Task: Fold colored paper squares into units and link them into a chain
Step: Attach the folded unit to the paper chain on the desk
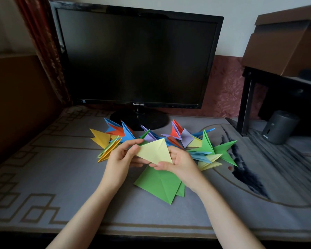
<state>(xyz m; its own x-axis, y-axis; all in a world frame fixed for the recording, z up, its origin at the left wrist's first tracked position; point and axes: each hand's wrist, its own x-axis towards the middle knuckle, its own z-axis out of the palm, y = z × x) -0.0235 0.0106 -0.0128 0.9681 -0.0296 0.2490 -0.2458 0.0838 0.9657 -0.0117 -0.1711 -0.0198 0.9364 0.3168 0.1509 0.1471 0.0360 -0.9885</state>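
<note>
The yellow paper [153, 151], folded into a triangle, is held above the counter [61, 177]. The left grip [123, 157] pinches its left corner and the right grip [182, 161] pinches its near edge. Green paper [160, 184] lies underneath. The chain [207, 146] lies just beyond, near the monitor [136, 56].

A: What colour is your paper?
B: Mine is a pale yellow sheet [154, 151]. The other one is a green sheet [158, 184].
A: And the chain?
B: The chain [187, 139] mixes blue, orange-red, lilac, yellow and green units.
A: The table?
B: The table cover [61, 177] is grey with a tan key-pattern border — and black ink-wash strokes. The monitor [136, 56] is black.
</note>
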